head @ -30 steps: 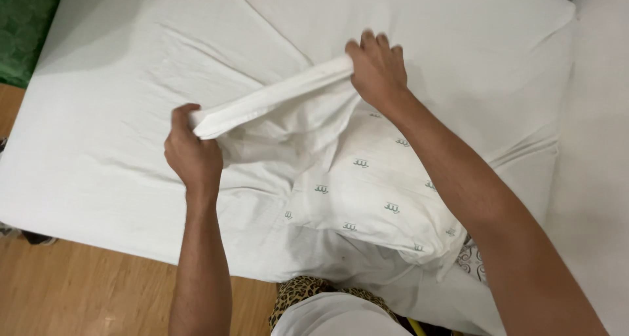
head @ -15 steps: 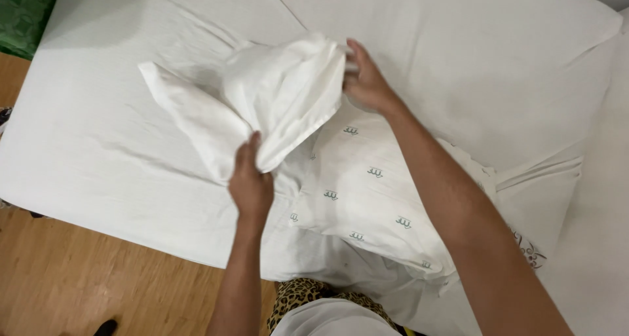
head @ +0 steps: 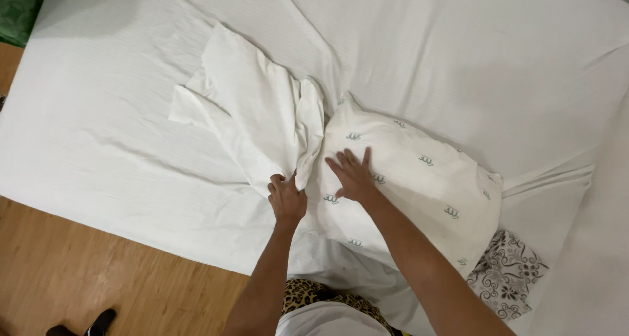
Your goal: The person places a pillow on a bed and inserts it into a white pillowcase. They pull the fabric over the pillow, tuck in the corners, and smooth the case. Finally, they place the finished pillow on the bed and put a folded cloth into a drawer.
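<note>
White pillowcase (head: 259,116) mostly off pillow (head: 406,175); my left hand (head: 286,197) fist-grips its edge, right hand (head: 352,175) flat, fingers spread, on pillow.

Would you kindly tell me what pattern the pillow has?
White pillow scattered with small green motifs, seen clearest in the head view.

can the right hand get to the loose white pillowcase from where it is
Probably yes: the right hand lies flat on the pillow, the pillowcase is just beside it, nothing between; the left hand already grips its edge.

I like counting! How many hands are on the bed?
2. The left hand grips the white pillowcase; the right hand lies flat on the pillow beside it.
</note>
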